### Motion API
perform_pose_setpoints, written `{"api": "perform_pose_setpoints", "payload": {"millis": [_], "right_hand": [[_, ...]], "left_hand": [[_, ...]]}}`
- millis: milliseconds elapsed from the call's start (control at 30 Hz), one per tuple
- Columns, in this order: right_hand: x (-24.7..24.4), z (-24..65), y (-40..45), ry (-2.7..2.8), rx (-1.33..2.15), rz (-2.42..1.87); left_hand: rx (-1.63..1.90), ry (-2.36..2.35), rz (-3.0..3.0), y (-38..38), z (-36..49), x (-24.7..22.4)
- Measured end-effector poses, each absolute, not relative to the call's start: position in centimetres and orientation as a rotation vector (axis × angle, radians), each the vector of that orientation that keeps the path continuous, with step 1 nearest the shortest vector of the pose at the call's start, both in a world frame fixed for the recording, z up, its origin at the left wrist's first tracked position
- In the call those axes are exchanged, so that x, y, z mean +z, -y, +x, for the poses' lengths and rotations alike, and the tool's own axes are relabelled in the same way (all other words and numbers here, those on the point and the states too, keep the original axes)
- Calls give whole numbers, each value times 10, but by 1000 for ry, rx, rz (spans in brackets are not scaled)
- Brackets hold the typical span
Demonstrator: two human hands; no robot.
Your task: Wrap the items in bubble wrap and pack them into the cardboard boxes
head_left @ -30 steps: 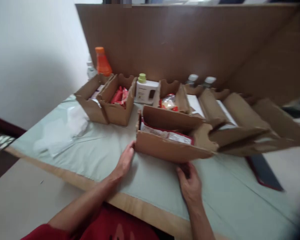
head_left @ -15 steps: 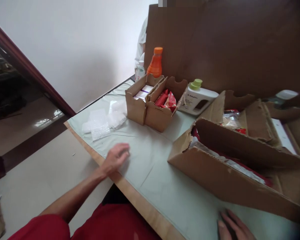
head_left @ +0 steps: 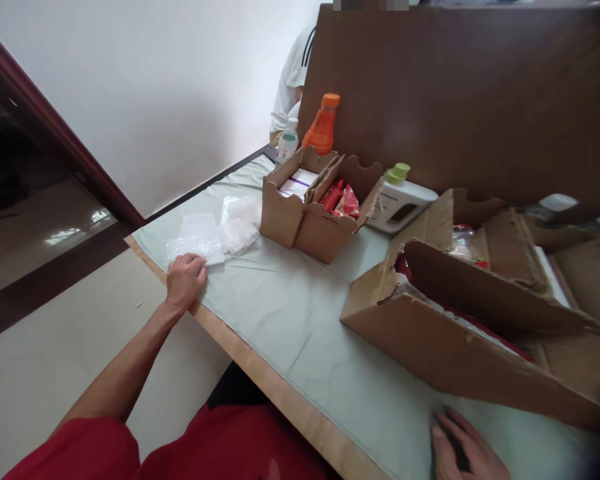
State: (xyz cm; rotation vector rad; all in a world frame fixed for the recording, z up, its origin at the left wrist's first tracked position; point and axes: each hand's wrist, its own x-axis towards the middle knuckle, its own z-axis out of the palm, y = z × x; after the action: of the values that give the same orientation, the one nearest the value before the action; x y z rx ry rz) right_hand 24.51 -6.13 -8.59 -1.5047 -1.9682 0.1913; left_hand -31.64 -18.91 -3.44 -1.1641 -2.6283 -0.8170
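Observation:
At the table's near left edge, my left hand [head_left: 185, 283] has its fingers curled down on the near edge of a clear piece of bubble wrap [head_left: 195, 233]. More bubble wrap [head_left: 240, 223] lies flat just to the right of that piece. My right hand [head_left: 465, 447] rests on the cloth at the lower right, cut off by the bottom of the view. Its thumb and fingers are apart, and nothing shows between them. The large cardboard bin [head_left: 440, 340] stands just beyond it, with red and clear packaging inside.
Two small cardboard bins hold white boxes [head_left: 300, 180] and red packets [head_left: 345, 200]. Behind them stand an orange bottle [head_left: 321, 130] and a clear bottle [head_left: 287, 143]. A white jug [head_left: 413, 200] with a green cap sits beside them. A person's white sleeve [head_left: 293, 73] shows behind the brown panel [head_left: 455, 87].
My left hand has moved left and away from me, from bare cloth to the bubble wrap. My right hand has stayed nearly in place. The view has shifted slightly.

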Motion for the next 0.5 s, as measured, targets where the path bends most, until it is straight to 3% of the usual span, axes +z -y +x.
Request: {"api": "perform_pose_setpoints", "payload": {"millis": [233, 400, 500], "right_hand": [[-46, 198, 105, 1805, 384, -1468], [-15, 116, 137, 1588, 1392, -1210], [-13, 99, 135, 1315, 1735, -1049]], "left_hand": [[-1191, 2213, -1229, 215, -274, 9], [-1445, 2113, -1778, 202, -162, -2], [-1604, 2107, -2218, 188, -85, -17]]}}
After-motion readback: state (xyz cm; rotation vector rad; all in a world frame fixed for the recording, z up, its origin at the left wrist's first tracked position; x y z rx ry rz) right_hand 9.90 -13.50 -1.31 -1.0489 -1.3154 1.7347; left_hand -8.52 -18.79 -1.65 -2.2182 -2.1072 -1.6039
